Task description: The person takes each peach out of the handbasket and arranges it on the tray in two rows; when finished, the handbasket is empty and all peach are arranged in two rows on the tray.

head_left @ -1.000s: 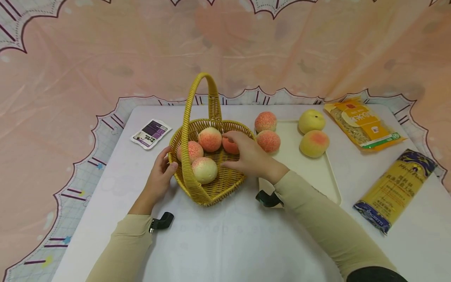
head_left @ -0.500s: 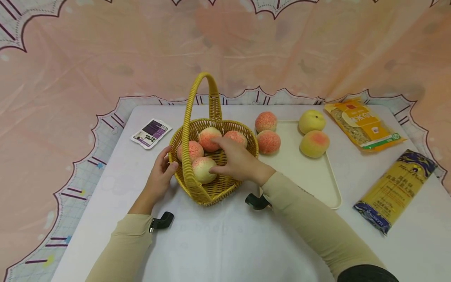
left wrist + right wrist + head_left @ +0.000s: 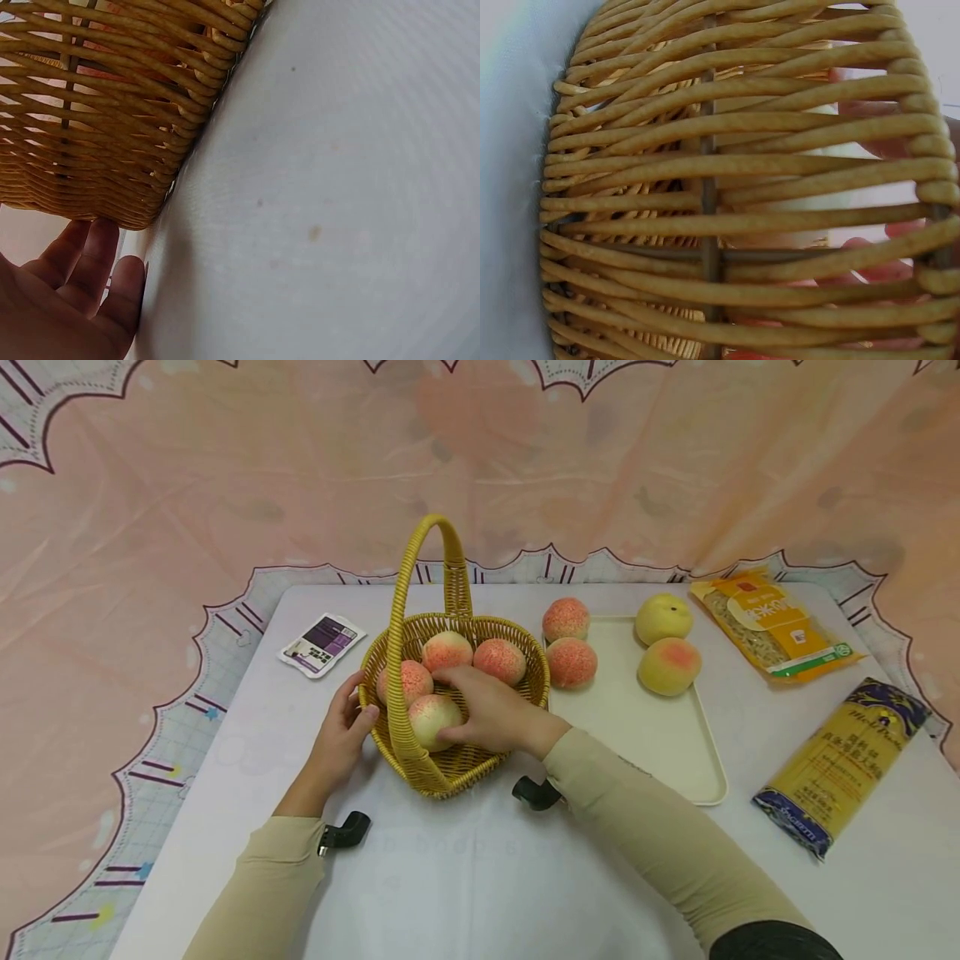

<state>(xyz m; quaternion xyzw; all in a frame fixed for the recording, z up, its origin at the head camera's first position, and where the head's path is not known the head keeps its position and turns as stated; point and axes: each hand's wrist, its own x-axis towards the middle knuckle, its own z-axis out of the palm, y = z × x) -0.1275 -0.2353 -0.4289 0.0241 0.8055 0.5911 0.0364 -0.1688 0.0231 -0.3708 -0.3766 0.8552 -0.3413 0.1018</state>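
Note:
A yellow wicker basket (image 3: 487, 760) with a tall arched handle stands mid-table, holding several peaches. My left hand (image 3: 339, 739) rests against its left outer side; in the left wrist view the fingers (image 3: 101, 259) are fairly straight, tips touching the wicker. Inside the basket my right hand (image 3: 491, 710) has its thumb and fingers around a pale peach (image 3: 431, 720) at the front. Around it lie a speckled peach (image 3: 412, 681) on the left, a blushed peach (image 3: 447, 650) behind and a pink peach (image 3: 500, 661) at the back right. The right wrist view shows that hand only through the basket's weave.
Right of the basket, a cream tray (image 3: 637, 752) bears two pink peaches (image 3: 572, 662) at its left edge and two yellow peaches (image 3: 669, 666) at its right. An orange food bag (image 3: 776, 625) and a yellow-blue pasta packet (image 3: 840, 768) lie farther right. A small purple-white packet (image 3: 322, 645) lies left.
My right hand has let go of the pink peach at the basket's back right and moved left and nearer, to the pale peach. The left hand and the basket stay in place.

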